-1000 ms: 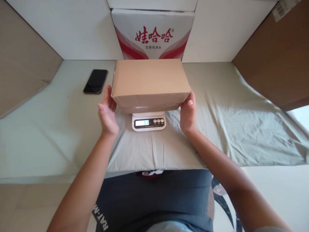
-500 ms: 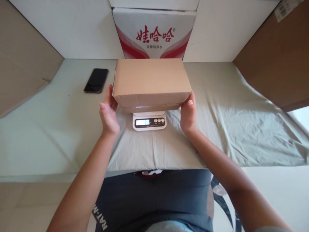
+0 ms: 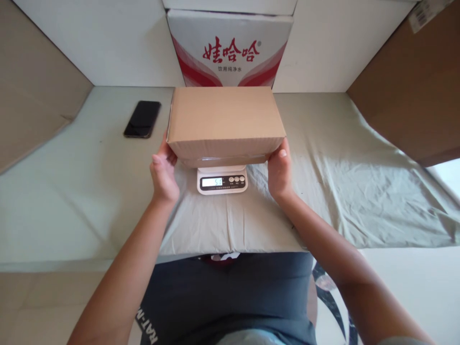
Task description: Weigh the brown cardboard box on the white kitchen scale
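A plain cardboard box [image 3: 224, 122] sat on a small white kitchen scale [image 3: 222, 180], whose lit display showed below the box's near edge. The left hand [image 3: 164, 175] was pressed flat against the box's left end, fingers open and tucked at the lower corner, thumb side up. The right hand [image 3: 279, 172] lay against the box's right end in the same way, its fingers curled under the lower edge and the thumbnail facing the camera. Neither hand was closed in a fist; both cupped the box between them, and whether they bore any of its weight could not be told. The scale stood between the two wrists on a creased grey-green cloth [image 3: 352, 191] that covered the tabletop [image 3: 72, 191]. Beyond the left hand and further out to its left lay a black phone [image 3: 143, 119], face up, well apart from the box. Straight past both hands, behind the box, stood a white carton with red lettering [image 3: 230, 48]
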A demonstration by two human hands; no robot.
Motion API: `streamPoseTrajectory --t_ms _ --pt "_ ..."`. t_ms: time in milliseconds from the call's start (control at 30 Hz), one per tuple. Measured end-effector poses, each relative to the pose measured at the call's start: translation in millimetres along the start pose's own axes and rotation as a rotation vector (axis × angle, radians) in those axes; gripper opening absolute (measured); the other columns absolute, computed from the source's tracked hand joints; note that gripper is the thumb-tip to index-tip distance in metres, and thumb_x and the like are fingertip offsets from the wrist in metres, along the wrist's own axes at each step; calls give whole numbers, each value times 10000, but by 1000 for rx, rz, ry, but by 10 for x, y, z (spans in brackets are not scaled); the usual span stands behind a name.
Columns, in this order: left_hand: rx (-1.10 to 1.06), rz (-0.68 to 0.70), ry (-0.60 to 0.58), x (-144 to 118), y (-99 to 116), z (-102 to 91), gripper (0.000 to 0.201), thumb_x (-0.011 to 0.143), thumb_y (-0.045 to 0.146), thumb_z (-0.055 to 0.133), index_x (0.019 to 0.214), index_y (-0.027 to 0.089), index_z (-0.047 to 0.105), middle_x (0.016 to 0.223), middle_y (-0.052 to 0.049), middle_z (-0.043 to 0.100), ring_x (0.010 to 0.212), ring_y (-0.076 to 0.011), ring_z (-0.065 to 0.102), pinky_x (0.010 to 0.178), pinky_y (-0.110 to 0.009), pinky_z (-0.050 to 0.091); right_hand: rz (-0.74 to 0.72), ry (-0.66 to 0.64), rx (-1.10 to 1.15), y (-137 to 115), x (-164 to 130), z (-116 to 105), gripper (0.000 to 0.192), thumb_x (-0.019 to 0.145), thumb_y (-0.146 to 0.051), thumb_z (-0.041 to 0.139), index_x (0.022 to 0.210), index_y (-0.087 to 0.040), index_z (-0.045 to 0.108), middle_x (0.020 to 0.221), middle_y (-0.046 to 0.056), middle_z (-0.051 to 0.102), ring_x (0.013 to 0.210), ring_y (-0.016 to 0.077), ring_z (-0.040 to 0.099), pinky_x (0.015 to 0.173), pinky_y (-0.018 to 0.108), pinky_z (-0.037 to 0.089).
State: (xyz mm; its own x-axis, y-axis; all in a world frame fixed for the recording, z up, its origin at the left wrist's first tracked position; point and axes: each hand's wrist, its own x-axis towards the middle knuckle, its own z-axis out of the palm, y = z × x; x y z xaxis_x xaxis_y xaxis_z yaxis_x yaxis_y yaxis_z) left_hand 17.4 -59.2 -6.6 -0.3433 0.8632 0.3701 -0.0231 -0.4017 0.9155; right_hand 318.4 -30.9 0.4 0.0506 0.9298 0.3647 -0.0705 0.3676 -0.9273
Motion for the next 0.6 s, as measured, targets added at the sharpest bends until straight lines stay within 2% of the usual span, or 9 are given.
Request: streamPoseTrajectory --t_ms 167,267,400,500,600 --pt "-61 -20 9 -28 -23 15 915 949 1124 715 1313 332 992 1519 -168 916 1706 -535 703 1372 -666 642 -21 -36 -13 -9 -33 -8 863 1062 -1032 558 1692 -471 739 1839 14 765 1930 431 498 1644 700 402" --pt "-46 -29 -9 -35 -68 8 967 942 1153 684 1317 314 987 1481 -183 922 1684 -536 716 1296 -661 693 -26 -39 -8 -13 -51 -9 822 1071 -1016 567 1636 -458 780 1795 24 791 1921 435 509 1650 691 392" --pt "5 -1 9 -52 -94 28 937 1002 1125 624 1286 314 998 1429 -180 934 1622 -532 763 1258 -660 720 -4 -45 -23 -29 -57 20 834 1056 -1032 562 1620 -459 781 1789 18 793 1955 419 460 1672 674 360" --pt "11 32 29 -73 -50 66 908 1039 1081 636 1308 293 999 1404 -182 939 1565 -527 803 1261 -652 728 -2 -45 -3 -55 -56 57 857 1033 -1043 570 1628 -459 770 1782 13 803 1963 415 452 1689 680 327" --pt "-4 56 2 -73 57 86 895 1056 1073 647 1352 301 990 1443 -175 932 1588 -516 798 1277 -635 728 -18 -37 27 -131 -38 81 838 1035 -1022 593 1628 -457 771 1781 14 803 1959 417 460 1698 667 307"
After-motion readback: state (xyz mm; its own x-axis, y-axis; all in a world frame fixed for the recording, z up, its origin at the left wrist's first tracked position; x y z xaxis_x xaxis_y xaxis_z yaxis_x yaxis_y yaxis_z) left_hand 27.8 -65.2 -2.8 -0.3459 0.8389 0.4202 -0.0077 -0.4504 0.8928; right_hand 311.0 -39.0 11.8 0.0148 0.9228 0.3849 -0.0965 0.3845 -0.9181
